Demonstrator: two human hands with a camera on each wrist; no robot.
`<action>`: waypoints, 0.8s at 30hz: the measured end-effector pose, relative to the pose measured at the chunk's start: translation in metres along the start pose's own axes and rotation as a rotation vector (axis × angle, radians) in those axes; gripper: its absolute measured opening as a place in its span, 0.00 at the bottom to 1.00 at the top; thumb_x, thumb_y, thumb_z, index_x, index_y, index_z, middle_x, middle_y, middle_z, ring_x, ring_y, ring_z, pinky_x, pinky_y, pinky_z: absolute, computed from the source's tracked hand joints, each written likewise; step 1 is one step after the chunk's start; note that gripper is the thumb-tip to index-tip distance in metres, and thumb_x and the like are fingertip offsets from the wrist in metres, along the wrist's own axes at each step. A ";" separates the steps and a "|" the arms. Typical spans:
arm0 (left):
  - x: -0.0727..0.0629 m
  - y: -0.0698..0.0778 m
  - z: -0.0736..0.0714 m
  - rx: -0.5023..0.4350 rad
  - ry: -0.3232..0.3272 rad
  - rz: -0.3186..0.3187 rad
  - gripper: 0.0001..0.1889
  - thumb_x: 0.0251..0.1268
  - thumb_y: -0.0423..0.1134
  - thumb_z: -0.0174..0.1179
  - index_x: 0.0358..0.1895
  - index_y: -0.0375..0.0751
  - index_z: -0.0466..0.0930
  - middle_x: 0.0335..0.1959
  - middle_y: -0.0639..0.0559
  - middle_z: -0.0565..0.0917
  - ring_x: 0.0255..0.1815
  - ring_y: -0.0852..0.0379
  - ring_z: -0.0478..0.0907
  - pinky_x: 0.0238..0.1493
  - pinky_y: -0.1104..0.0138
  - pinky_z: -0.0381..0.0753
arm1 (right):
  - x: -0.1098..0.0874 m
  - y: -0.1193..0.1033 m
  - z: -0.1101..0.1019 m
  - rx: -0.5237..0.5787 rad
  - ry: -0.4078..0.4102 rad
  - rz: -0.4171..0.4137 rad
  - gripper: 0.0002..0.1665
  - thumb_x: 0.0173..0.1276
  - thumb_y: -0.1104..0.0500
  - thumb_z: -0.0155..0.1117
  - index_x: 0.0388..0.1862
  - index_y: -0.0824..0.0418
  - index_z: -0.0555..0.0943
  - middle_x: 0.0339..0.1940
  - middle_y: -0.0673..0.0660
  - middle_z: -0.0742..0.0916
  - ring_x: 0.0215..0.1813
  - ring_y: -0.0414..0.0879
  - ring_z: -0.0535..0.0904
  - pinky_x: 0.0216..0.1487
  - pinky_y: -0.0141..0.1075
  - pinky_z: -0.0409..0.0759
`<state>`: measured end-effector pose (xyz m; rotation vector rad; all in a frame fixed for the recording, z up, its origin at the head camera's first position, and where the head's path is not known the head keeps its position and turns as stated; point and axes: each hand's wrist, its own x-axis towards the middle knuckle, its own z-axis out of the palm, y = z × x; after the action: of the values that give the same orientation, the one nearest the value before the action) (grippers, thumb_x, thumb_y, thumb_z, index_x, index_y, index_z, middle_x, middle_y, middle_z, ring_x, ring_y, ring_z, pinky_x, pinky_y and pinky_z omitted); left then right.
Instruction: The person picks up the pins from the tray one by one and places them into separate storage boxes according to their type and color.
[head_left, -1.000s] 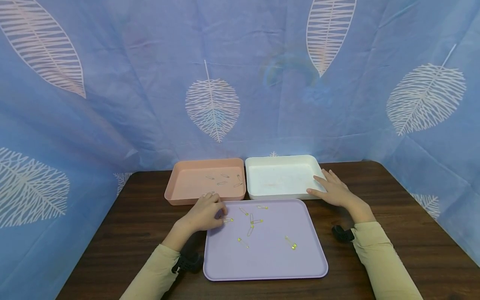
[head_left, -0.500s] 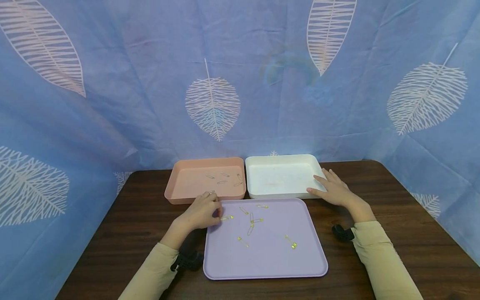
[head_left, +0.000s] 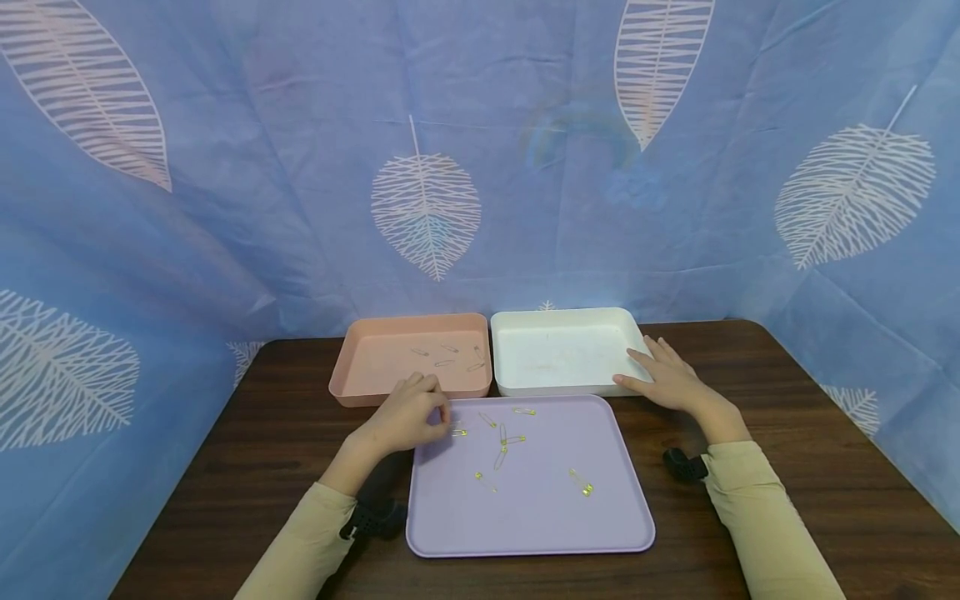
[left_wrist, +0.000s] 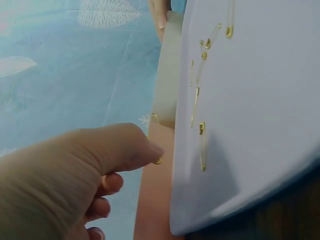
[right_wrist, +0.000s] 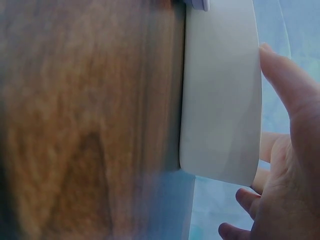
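My left hand (head_left: 408, 415) is above the left edge of the lilac tray (head_left: 525, 525), close to the pink tray. In the left wrist view its thumb and a finger pinch a small gold safety pin (left_wrist: 154, 117), mostly hidden at the fingertips. On the lilac tray lie several gold safety pins (head_left: 513, 440); the nearest safety pin (left_wrist: 202, 146) lies just beside the hand. My right hand (head_left: 667, 379) spreads its fingers over the right rim of the white tray (head_left: 570, 390), thumb and fingertips touching it, holding nothing.
The pink tray (head_left: 367, 398) stands behind the lilac one on the left, with several silver safety pins (head_left: 444, 362) inside. All three trays sit close together on a dark wooden table (head_left: 247, 450). A blue leaf-patterned cloth (head_left: 525, 208) hangs behind.
My left hand has pinched a safety pin from the left side of the lilac tray and risen slightly off it. One safety pin stays at that spot. The right hand has not moved.
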<state>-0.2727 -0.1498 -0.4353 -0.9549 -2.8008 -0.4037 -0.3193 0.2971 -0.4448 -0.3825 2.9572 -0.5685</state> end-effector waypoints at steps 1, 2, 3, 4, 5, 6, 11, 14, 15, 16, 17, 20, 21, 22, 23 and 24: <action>0.001 0.001 -0.001 0.000 0.013 0.003 0.08 0.54 0.41 0.67 0.23 0.57 0.79 0.30 0.55 0.73 0.34 0.60 0.60 0.37 0.67 0.57 | 0.000 0.000 0.000 -0.004 0.002 -0.002 0.51 0.68 0.32 0.53 0.76 0.67 0.58 0.78 0.75 0.48 0.78 0.73 0.39 0.68 0.74 0.42; 0.002 0.001 -0.002 -0.008 0.027 0.006 0.07 0.54 0.40 0.67 0.23 0.57 0.79 0.31 0.54 0.74 0.34 0.59 0.60 0.37 0.67 0.57 | 0.000 0.000 -0.001 -0.008 0.005 -0.004 0.51 0.68 0.32 0.53 0.76 0.66 0.58 0.78 0.75 0.49 0.78 0.73 0.39 0.68 0.74 0.43; 0.003 0.002 -0.003 -0.010 0.044 0.010 0.07 0.54 0.40 0.67 0.23 0.56 0.80 0.31 0.53 0.74 0.34 0.59 0.59 0.37 0.66 0.57 | 0.000 0.000 -0.001 -0.013 0.007 -0.004 0.51 0.68 0.32 0.54 0.76 0.66 0.58 0.78 0.75 0.49 0.78 0.73 0.40 0.68 0.75 0.43; 0.004 0.003 -0.003 -0.007 0.062 0.017 0.07 0.54 0.40 0.68 0.24 0.56 0.80 0.31 0.54 0.73 0.33 0.59 0.59 0.37 0.67 0.57 | 0.000 0.000 -0.001 -0.018 0.009 -0.005 0.51 0.68 0.32 0.54 0.76 0.66 0.58 0.78 0.75 0.50 0.78 0.73 0.40 0.68 0.74 0.44; 0.006 0.003 -0.004 -0.002 0.081 0.026 0.07 0.54 0.40 0.68 0.24 0.56 0.80 0.31 0.55 0.73 0.33 0.59 0.59 0.37 0.67 0.56 | 0.000 0.000 -0.001 -0.022 0.011 -0.005 0.51 0.68 0.32 0.54 0.76 0.66 0.58 0.78 0.75 0.50 0.78 0.73 0.40 0.67 0.75 0.44; 0.007 0.004 -0.004 0.009 0.104 0.038 0.06 0.54 0.40 0.68 0.24 0.56 0.81 0.30 0.56 0.72 0.33 0.59 0.58 0.36 0.67 0.56 | 0.000 0.000 -0.002 -0.023 0.012 -0.007 0.51 0.68 0.32 0.54 0.76 0.66 0.58 0.78 0.75 0.50 0.78 0.73 0.41 0.67 0.75 0.45; 0.015 0.006 -0.003 0.062 0.210 0.110 0.06 0.54 0.40 0.69 0.25 0.55 0.82 0.30 0.59 0.71 0.32 0.60 0.58 0.35 0.68 0.57 | -0.001 0.000 -0.001 -0.025 0.020 -0.017 0.52 0.67 0.32 0.56 0.76 0.65 0.58 0.78 0.75 0.52 0.77 0.74 0.41 0.66 0.76 0.45; 0.023 0.009 -0.002 0.071 0.252 0.142 0.05 0.54 0.39 0.69 0.25 0.53 0.83 0.30 0.59 0.72 0.32 0.60 0.60 0.35 0.68 0.60 | -0.001 0.000 0.000 -0.038 0.027 -0.023 0.52 0.67 0.32 0.56 0.76 0.65 0.58 0.77 0.75 0.52 0.77 0.74 0.42 0.67 0.75 0.45; 0.026 0.010 -0.002 0.071 0.260 0.150 0.05 0.53 0.39 0.70 0.25 0.53 0.83 0.30 0.59 0.72 0.32 0.59 0.61 0.35 0.67 0.61 | -0.001 0.000 0.000 -0.046 0.030 -0.023 0.52 0.67 0.32 0.56 0.76 0.66 0.58 0.77 0.75 0.52 0.77 0.74 0.43 0.67 0.75 0.45; 0.029 0.011 -0.002 0.069 0.266 0.154 0.05 0.53 0.39 0.70 0.25 0.53 0.84 0.30 0.59 0.72 0.32 0.59 0.62 0.35 0.67 0.61 | -0.001 0.000 0.000 -0.051 0.033 -0.023 0.52 0.67 0.32 0.56 0.76 0.66 0.58 0.77 0.75 0.53 0.77 0.74 0.43 0.67 0.75 0.45; 0.032 0.012 -0.002 0.070 0.270 0.156 0.04 0.53 0.39 0.70 0.26 0.53 0.84 0.30 0.58 0.72 0.32 0.59 0.62 0.36 0.67 0.62 | -0.001 0.000 0.000 -0.058 0.036 -0.023 0.52 0.67 0.32 0.56 0.76 0.66 0.58 0.77 0.75 0.53 0.77 0.74 0.43 0.67 0.75 0.46; 0.041 0.013 0.000 0.065 0.284 0.158 0.04 0.54 0.41 0.71 0.26 0.52 0.85 0.30 0.58 0.72 0.33 0.57 0.63 0.37 0.65 0.63 | -0.001 0.000 0.000 -0.071 0.041 -0.020 0.52 0.67 0.32 0.56 0.76 0.65 0.58 0.77 0.75 0.53 0.77 0.74 0.43 0.67 0.75 0.46; 0.045 0.013 0.000 0.062 0.290 0.160 0.04 0.54 0.42 0.71 0.26 0.52 0.85 0.30 0.58 0.72 0.34 0.57 0.64 0.37 0.65 0.64 | -0.001 0.000 0.000 -0.073 0.042 -0.020 0.52 0.67 0.32 0.55 0.76 0.65 0.58 0.77 0.75 0.53 0.77 0.74 0.43 0.67 0.75 0.46; 0.048 0.013 0.000 0.061 0.295 0.163 0.04 0.54 0.42 0.71 0.26 0.52 0.85 0.30 0.58 0.72 0.34 0.57 0.64 0.38 0.64 0.64 | -0.001 0.000 0.000 -0.073 0.044 -0.022 0.52 0.67 0.32 0.55 0.76 0.65 0.58 0.77 0.75 0.53 0.77 0.74 0.42 0.67 0.75 0.46; 0.051 0.013 0.001 0.060 0.302 0.168 0.05 0.54 0.42 0.71 0.26 0.51 0.84 0.30 0.57 0.73 0.34 0.56 0.65 0.38 0.64 0.65 | -0.001 -0.001 0.001 -0.075 0.044 -0.022 0.52 0.67 0.32 0.55 0.76 0.65 0.58 0.77 0.75 0.53 0.77 0.74 0.42 0.67 0.75 0.45; 0.054 0.013 0.001 0.058 0.306 0.172 0.05 0.54 0.42 0.71 0.26 0.51 0.84 0.30 0.57 0.73 0.34 0.56 0.65 0.39 0.64 0.65 | -0.001 -0.001 0.001 -0.077 0.045 -0.024 0.52 0.67 0.32 0.55 0.76 0.65 0.58 0.77 0.75 0.53 0.77 0.73 0.42 0.67 0.74 0.45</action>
<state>-0.3072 -0.1083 -0.4208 -1.0157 -2.4234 -0.4045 -0.3179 0.2961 -0.4449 -0.4183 3.0284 -0.4735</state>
